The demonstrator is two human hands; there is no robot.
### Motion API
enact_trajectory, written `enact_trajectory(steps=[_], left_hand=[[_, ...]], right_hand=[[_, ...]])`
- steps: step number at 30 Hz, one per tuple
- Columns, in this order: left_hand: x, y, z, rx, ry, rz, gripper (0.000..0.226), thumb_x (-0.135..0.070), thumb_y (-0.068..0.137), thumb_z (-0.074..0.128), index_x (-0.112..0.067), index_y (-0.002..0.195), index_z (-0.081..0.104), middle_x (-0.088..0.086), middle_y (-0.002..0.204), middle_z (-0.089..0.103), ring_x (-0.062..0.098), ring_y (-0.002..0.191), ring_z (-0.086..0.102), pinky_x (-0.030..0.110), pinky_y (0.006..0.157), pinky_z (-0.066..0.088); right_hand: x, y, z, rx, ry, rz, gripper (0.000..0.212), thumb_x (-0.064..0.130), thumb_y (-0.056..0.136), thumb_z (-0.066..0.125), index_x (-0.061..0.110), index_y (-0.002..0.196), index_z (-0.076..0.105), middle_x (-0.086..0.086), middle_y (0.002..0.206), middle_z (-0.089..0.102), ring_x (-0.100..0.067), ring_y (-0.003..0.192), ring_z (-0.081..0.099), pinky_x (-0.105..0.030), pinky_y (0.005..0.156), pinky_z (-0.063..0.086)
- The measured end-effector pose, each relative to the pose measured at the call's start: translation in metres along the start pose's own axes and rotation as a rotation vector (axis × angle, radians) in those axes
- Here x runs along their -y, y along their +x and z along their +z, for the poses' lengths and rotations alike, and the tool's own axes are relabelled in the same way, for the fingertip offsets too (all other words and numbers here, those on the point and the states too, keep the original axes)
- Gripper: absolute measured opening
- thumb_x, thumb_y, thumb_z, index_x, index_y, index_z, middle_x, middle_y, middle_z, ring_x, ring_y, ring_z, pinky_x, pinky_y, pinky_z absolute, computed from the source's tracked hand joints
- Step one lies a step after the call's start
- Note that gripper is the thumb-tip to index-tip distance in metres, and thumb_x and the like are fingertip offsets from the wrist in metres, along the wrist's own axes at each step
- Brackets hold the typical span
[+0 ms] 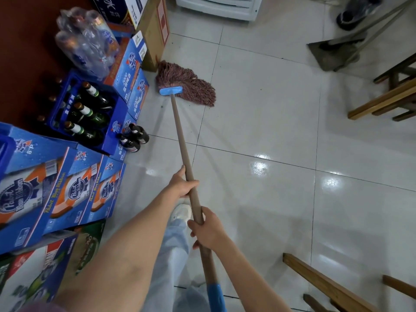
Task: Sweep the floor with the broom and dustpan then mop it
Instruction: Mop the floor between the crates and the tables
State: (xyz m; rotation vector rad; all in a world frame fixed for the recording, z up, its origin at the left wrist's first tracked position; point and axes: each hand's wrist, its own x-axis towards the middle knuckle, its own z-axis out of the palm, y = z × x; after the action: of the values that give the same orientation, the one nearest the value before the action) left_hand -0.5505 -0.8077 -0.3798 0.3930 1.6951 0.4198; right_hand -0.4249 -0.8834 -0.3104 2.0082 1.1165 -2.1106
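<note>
A mop with a reddish-brown string head and a light blue clamp lies spread on the white tiled floor, close to a cardboard box. Its long brown handle runs back toward me. My left hand grips the handle higher along the shaft. My right hand grips it just behind, nearer the blue end cap. A dustpan with long handles rests on the floor at the far right.
Blue beer cartons are stacked along the left, with a crate of bottles and two loose bottles on the floor. A cardboard box stands near the mop head. Wooden benches sit at the right and another wooden bench at the lower right.
</note>
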Motion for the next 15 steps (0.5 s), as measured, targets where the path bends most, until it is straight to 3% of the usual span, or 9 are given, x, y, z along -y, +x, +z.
enact_trajectory(steps=[4, 8, 11, 15], left_hand=[[-0.009, 0.006, 0.001, 0.034, -0.014, 0.021, 0.082, -0.010, 0.083, 0.067, -0.029, 0.150, 0.024, 0.008, 0.109, 0.061, 0.015, 0.073, 0.062, 0.027, 0.058, 0.055], [-0.020, 0.009, 0.002, 0.042, -0.002, 0.020, 0.048, -0.012, 0.088, 0.065, -0.026, 0.127, 0.041, 0.012, 0.104, 0.060, 0.022, 0.081, 0.059, 0.031, 0.062, 0.054], [-0.024, 0.016, 0.000, 0.023, 0.039, 0.032, 0.059, -0.015, 0.086, 0.067, -0.020, 0.138, 0.038, 0.010, 0.102, 0.061, 0.023, 0.082, 0.060, 0.034, 0.068, 0.055], [-0.024, 0.024, -0.002, 0.014, 0.076, 0.036, 0.071, -0.016, 0.086, 0.068, -0.023, 0.146, 0.030, 0.010, 0.113, 0.063, 0.023, 0.086, 0.063, 0.035, 0.072, 0.055]], right_hand=[[0.003, 0.002, -0.008, -0.023, 0.036, -0.027, 0.043, 0.016, 0.093, 0.055, 0.018, 0.135, 0.041, -0.007, 0.090, 0.056, -0.012, 0.053, 0.059, -0.025, 0.040, 0.050], [0.007, 0.004, -0.011, -0.049, 0.026, -0.041, 0.034, 0.021, 0.095, 0.051, 0.011, 0.127, 0.047, -0.011, 0.089, 0.057, -0.007, 0.036, 0.051, -0.022, 0.037, 0.045], [0.013, 0.010, -0.011, -0.056, 0.008, -0.050, 0.032, 0.025, 0.096, 0.049, 0.015, 0.126, 0.047, -0.007, 0.079, 0.057, -0.007, 0.028, 0.048, -0.020, 0.036, 0.041], [0.016, 0.022, -0.011, -0.063, -0.005, -0.042, 0.037, 0.026, 0.097, 0.048, 0.015, 0.132, 0.044, -0.009, 0.084, 0.058, -0.008, 0.025, 0.047, -0.017, 0.035, 0.039]])
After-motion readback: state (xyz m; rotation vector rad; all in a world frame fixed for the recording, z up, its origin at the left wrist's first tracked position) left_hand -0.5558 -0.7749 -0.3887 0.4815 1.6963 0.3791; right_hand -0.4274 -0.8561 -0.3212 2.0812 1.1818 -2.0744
